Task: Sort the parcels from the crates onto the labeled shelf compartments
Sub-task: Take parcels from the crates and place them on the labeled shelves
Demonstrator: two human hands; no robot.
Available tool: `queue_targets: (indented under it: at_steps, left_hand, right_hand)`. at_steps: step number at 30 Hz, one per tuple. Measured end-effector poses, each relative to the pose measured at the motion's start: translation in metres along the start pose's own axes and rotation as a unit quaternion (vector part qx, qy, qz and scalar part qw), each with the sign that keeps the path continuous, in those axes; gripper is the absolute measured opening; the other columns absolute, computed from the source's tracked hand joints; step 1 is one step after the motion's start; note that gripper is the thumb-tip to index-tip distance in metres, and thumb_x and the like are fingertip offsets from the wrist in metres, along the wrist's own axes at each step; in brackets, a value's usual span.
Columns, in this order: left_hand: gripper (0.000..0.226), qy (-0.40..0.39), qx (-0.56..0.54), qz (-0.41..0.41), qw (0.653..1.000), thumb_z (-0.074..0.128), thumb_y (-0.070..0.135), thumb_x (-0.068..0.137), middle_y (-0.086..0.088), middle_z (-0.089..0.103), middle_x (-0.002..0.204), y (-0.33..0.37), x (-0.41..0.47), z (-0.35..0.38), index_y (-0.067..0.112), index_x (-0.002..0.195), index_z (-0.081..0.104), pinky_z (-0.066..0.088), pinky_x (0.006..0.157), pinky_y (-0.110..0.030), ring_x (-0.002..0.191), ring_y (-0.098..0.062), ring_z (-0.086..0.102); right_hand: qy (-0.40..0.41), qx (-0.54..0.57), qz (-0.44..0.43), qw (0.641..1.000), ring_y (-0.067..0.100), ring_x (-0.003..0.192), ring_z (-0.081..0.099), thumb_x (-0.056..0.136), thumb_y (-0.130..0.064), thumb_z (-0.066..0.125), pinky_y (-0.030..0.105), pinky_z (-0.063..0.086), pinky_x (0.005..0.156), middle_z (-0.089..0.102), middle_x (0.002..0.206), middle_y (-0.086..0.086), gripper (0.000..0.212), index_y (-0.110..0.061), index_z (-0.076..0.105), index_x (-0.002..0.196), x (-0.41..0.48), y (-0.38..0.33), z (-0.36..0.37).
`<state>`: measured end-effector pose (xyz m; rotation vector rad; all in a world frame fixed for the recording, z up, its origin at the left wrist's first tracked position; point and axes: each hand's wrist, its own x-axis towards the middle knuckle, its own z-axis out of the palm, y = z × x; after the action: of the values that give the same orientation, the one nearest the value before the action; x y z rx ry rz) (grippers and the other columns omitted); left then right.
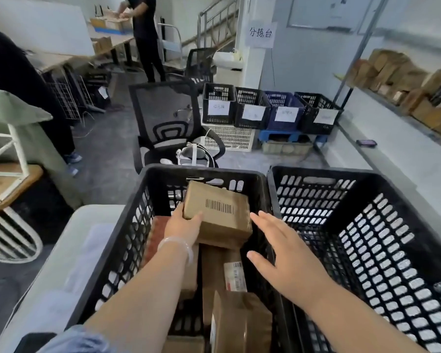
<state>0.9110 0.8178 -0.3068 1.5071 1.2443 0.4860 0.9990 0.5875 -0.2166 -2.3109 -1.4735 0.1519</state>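
Head view, centre frame: my left hand (pixel 182 226) gripped the parcel (pixel 219 212) barcode-up over the crate (pixel 127 250), likely to read it, while my right hand (pixel 288 256) hovered with fingers spread beside it.

The left hand (pixel 185 226) reaches forward, arm outstretched, its thumb and fingers (pixel 178 209) curled round the near-left corner of a parcel (pixel 219 212). The right hand (pixel 285 253) hovers beside, palm down, fingers straight and spread.

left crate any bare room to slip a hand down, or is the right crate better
Left crate is crowded: parcels fill it beneath the left hand gripping the barcode parcel; only a gap by its far wall. Right crate, beside the open right hand, shows no parcels.
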Motion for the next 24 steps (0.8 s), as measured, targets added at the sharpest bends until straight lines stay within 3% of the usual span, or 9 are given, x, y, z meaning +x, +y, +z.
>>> queue_targets:
  at_steps: [3,6,9,13,15,18,20,22,24]
  left_hand:
    - [0.048,0.035,-0.054,-0.016,0.998,0.063,0.030,0.090,0.024,0.055,0.090,-0.005,-0.014,-0.008,0.032,0.138,0.053,0.040,0.077,-0.023,0.078,0.001,0.048]
    - [0.051,0.037,-0.102,-0.013,0.994,0.064,0.034,0.090,0.010,0.061,0.119,-0.004,-0.038,-0.025,0.035,0.139,0.051,0.046,0.098,-0.038,0.103,-0.013,0.055]
    - [0.053,0.028,-0.138,0.036,0.989,0.065,0.040,0.089,0.014,0.063,0.118,0.002,-0.062,-0.046,0.042,0.139,0.048,0.048,0.098,-0.041,0.107,-0.012,0.059]
    - [0.055,-0.004,-0.193,0.112,0.975,0.066,0.035,0.090,0.015,0.066,0.120,0.013,-0.096,-0.067,0.051,0.138,0.044,0.053,0.096,-0.045,0.109,-0.013,0.065]
    - [0.069,-0.022,-0.198,0.163,0.966,0.067,0.018,0.092,0.021,0.061,0.125,0.018,-0.110,-0.077,0.050,0.145,0.036,0.053,0.095,-0.036,0.111,-0.004,0.063]
    - [0.080,-0.069,-0.145,0.231,0.960,0.068,0.006,0.088,0.022,0.057,0.131,0.032,-0.125,-0.092,0.049,0.146,0.035,0.054,0.086,-0.021,0.114,0.004,0.059]
    - [0.061,-0.080,-0.122,0.248,0.958,0.071,0.022,0.084,0.025,0.062,0.124,0.044,-0.135,-0.100,0.059,0.128,0.050,0.053,0.081,-0.014,0.112,0.008,0.058]
    - [0.028,-0.073,-0.160,0.223,0.959,0.067,0.049,0.079,0.026,0.067,0.111,0.057,-0.148,-0.107,0.060,0.104,0.061,0.051,0.071,-0.008,0.100,0.011,0.062]
    - [0.031,-0.077,-0.197,0.201,0.956,0.057,0.072,0.074,0.022,0.069,0.104,0.067,-0.155,-0.110,0.052,0.097,0.064,0.053,0.069,-0.016,0.093,0.008,0.065]
  right_hand:
    - [0.009,0.014,0.011,1.000,-0.013,0.137,0.004,0.093,-0.051,0.050,0.011,0.004,0.110,0.017,0.155,-0.022,0.068,-0.041,0.017,0.151,0.002,0.001,0.001]
    - [0.015,0.048,0.023,0.998,-0.008,0.140,0.008,0.093,-0.051,0.051,0.021,0.013,0.115,0.018,0.155,-0.022,0.068,-0.041,0.016,0.151,0.002,-0.004,0.002]
    - [0.033,0.125,0.054,0.990,-0.010,0.137,0.012,0.092,-0.050,0.055,0.023,0.016,0.114,0.021,0.152,-0.024,0.073,-0.040,0.014,0.152,0.006,-0.012,0.002]
    - [0.054,0.319,0.146,0.935,0.003,0.137,0.032,0.089,-0.046,0.062,0.038,0.031,0.114,0.032,0.152,-0.016,0.079,-0.037,0.015,0.153,0.014,-0.024,-0.016]
    - [0.044,0.410,0.138,0.900,0.000,0.126,0.046,0.090,-0.045,0.061,0.035,0.042,0.105,0.047,0.142,-0.019,0.066,-0.048,0.026,0.146,0.013,-0.028,-0.026]
    - [0.042,0.491,0.123,0.861,-0.007,0.108,0.057,0.091,-0.052,0.053,0.029,0.046,0.090,0.061,0.118,-0.028,0.028,-0.071,0.048,0.111,0.005,-0.031,-0.045]
    - [0.058,0.519,0.122,0.844,-0.007,0.103,0.060,0.090,-0.058,0.046,0.033,0.046,0.089,0.064,0.113,-0.027,0.020,-0.066,0.057,0.103,-0.001,-0.031,-0.054]
    - [0.075,0.535,0.130,0.831,0.002,0.109,0.060,0.090,-0.063,0.040,0.041,0.046,0.097,0.065,0.119,-0.017,0.033,-0.053,0.061,0.113,-0.006,-0.029,-0.059]
    - [0.091,0.545,0.146,0.821,0.013,0.119,0.055,0.086,-0.069,0.040,0.049,0.041,0.105,0.061,0.127,-0.009,0.054,-0.037,0.057,0.126,-0.011,-0.025,-0.064]
